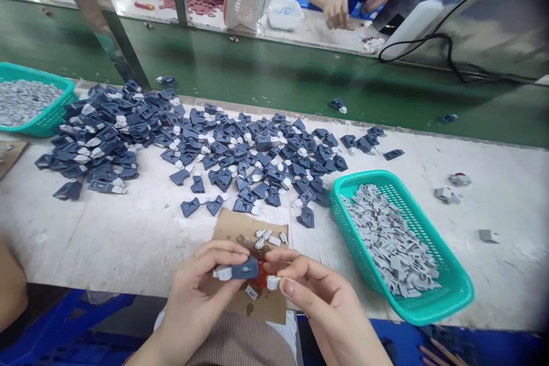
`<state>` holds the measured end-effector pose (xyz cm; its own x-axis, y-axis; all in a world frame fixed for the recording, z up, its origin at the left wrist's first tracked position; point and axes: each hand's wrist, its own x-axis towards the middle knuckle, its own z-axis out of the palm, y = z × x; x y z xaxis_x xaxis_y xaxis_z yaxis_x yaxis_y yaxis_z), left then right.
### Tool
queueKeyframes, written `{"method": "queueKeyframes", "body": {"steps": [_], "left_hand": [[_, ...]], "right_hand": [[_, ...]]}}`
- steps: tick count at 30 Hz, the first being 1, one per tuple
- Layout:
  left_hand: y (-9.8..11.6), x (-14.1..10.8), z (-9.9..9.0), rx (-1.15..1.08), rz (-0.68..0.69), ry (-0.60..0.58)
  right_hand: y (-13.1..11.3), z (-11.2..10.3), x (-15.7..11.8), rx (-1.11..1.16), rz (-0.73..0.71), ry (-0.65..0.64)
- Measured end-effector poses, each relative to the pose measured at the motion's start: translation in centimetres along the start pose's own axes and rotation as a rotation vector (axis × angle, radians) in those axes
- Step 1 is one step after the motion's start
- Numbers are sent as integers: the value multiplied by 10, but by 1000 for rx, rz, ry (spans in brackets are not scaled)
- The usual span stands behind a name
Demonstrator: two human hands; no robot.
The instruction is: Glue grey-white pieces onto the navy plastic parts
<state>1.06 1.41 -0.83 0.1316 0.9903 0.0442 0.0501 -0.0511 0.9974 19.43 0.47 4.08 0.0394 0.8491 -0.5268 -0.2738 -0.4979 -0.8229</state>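
Note:
Between the thumb and fingers of my left hand [206,286] is a dark blue plastic part [245,269] with a light grey piece on its left end. My right hand [321,291] pinches a small light grey plastic piece [273,282] just right of the blue part, with a narrow gap between them. Below both hands lies a piece of brown cardboard [270,311] with wet stains and a red patch partly hidden by my fingers. Several loose grey pieces [263,235] rest on the cardboard, and another grey piece [251,292] lies near its front edge.
A large heap of dark blue parts [257,151] spreads across the white table [171,246]. At the right stands a green basket [458,291] of grey pieces; another green basket [60,108] is at far left. Beyond the green ledge [266,80], other people's hands [337,11] work.

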Motion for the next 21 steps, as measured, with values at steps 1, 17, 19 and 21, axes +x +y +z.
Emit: {"method": "queueKeyframes", "body": {"steps": [1,17,19,21], "left_hand": [[0,0,0,14,22,-7],[16,-1,-1,152,276,29],[16,-2,-1,164,293,32],[16,-2,-1,172,323,44]], "right_hand": [[-1,3,0,1,5,-20],[-4,16,0,-53,4,-83],[-4,19,-1,-56,-10,-61],[-4,23,-3,-49,-34,-9]]}}
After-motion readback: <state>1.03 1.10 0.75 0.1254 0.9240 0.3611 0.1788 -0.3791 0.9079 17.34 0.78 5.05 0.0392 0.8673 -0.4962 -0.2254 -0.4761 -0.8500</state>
